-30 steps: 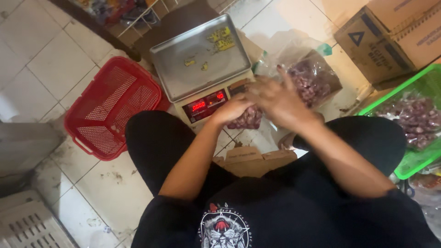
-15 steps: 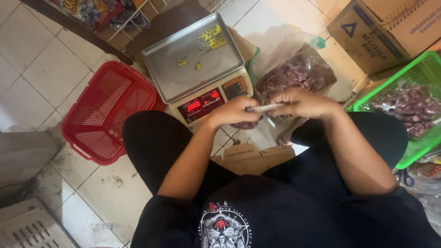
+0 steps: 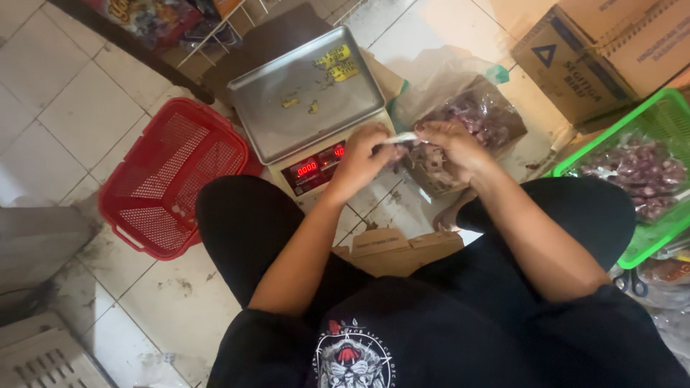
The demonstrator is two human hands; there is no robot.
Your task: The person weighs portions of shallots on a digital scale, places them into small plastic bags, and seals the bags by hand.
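Note:
My left hand and my right hand meet in front of my knees. Together they pinch the twisted neck of a small clear plastic bag of purple shallots, which hangs below the fingers. The bag's white twisted top stretches between the two hands. Just beyond my left hand stands a digital scale with a bare steel pan and a red lit display. Behind my right hand lies a larger open plastic bag of shallots.
A red plastic basket sits on the tiled floor at left. A green basket with shallots stands at right, cardboard boxes behind it. Flattened cardboard lies between my legs. Scissors lie by my right knee.
My hands have drawn together from a loose spread over the bag and now twist its neck tight. The camera has shifted slightly; the scale and baskets stay put.

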